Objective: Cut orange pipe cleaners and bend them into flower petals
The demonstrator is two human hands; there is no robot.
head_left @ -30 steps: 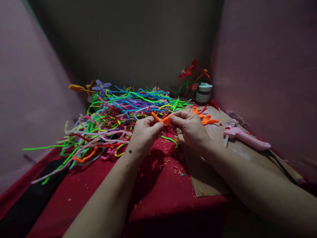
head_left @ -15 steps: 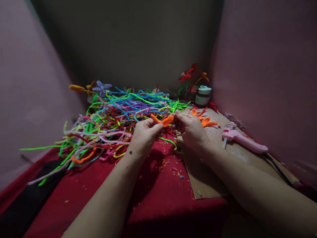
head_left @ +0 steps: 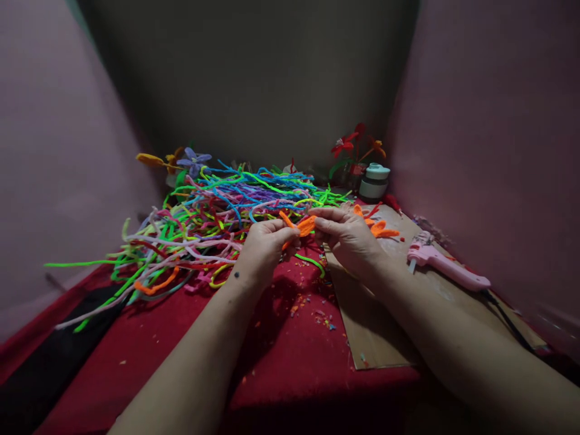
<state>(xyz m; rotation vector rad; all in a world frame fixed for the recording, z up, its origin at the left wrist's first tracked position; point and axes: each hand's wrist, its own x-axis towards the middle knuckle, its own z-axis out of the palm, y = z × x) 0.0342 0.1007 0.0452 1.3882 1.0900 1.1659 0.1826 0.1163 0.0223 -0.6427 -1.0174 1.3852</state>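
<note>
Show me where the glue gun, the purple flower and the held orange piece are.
Glue gun (head_left: 446,266), head view: its pink body.
Purple flower (head_left: 194,161), head view: its middle.
Orange piece (head_left: 307,226), head view: its wide part.

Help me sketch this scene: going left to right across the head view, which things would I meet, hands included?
Black strip → purple flower → left hand → orange petals between the hands → right hand → pink glue gun.

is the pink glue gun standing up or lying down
Lying down: the pink glue gun rests along the brown cardboard, its handle stretched out low across it rather than propped upright.
</note>
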